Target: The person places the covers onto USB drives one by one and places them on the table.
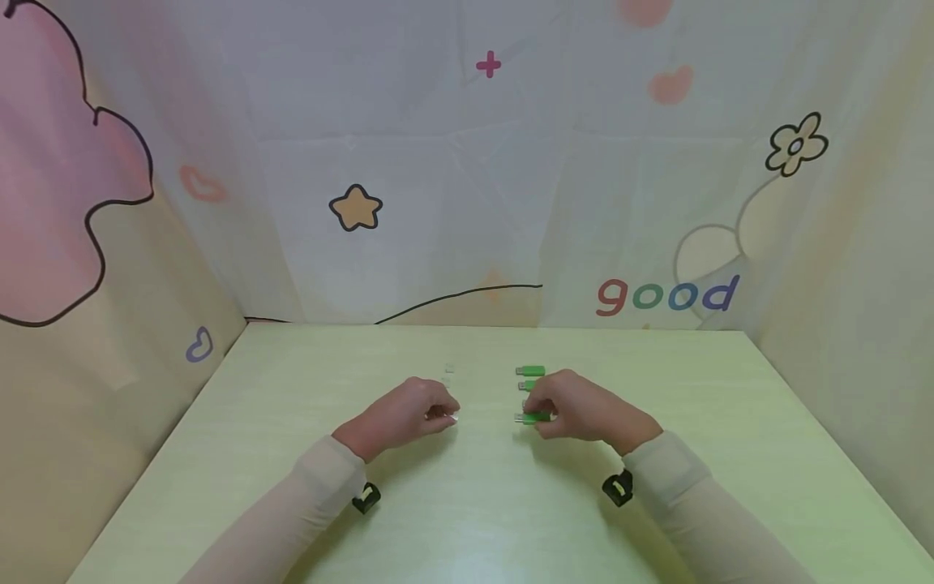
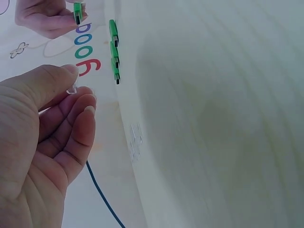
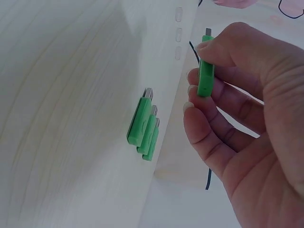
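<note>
My left hand (image 1: 409,414) pinches a small clear plastic cap (image 2: 71,90) between thumb and index finger. Opposite it, my right hand (image 1: 580,410) grips a green USB flash drive (image 3: 206,71), its metal plug pointing toward the left hand. Both hands are above the table, apart from each other. Three more green USB flash drives (image 3: 138,124) lie side by side on the table near the right hand; in the head view that hand partly covers them. Beyond the left hand, three clear caps (image 3: 178,34) lie in a row, hard to make out in the head view (image 1: 449,368).
The pale wooden-looking table (image 1: 467,519) runs back to a printed cloth backdrop (image 1: 438,162), with cloth at both sides too. Each wrist carries a small black device, such as the one on the right wrist (image 1: 619,488).
</note>
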`<action>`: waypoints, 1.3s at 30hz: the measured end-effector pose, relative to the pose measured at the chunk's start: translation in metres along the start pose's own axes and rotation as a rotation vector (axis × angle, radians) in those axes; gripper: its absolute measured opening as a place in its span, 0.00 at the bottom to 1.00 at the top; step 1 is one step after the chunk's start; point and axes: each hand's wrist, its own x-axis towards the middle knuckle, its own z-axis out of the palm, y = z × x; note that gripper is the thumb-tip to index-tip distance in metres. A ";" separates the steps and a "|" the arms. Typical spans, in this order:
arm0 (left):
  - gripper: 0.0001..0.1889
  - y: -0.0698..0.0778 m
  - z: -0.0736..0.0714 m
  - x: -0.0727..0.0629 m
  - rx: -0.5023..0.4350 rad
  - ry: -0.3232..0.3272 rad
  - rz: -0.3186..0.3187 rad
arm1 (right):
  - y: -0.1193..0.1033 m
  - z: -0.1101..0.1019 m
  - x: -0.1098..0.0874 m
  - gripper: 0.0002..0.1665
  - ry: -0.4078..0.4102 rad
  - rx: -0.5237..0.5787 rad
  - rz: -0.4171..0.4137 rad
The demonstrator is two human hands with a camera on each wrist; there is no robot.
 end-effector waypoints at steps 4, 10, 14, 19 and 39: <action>0.14 0.001 0.002 0.001 0.010 0.009 0.004 | 0.000 0.001 0.000 0.06 0.015 0.032 -0.010; 0.14 0.004 0.006 0.003 0.042 0.023 0.009 | -0.001 0.002 0.002 0.08 0.034 0.096 -0.037; 0.11 0.007 0.007 0.005 0.047 0.034 0.005 | -0.002 0.002 0.003 0.08 0.044 0.117 -0.054; 0.06 0.010 0.010 0.007 0.028 0.038 0.000 | -0.002 0.004 0.004 0.09 0.069 0.131 -0.077; 0.03 0.022 0.014 0.011 -0.006 0.048 0.026 | -0.005 0.013 0.013 0.09 0.099 0.148 -0.165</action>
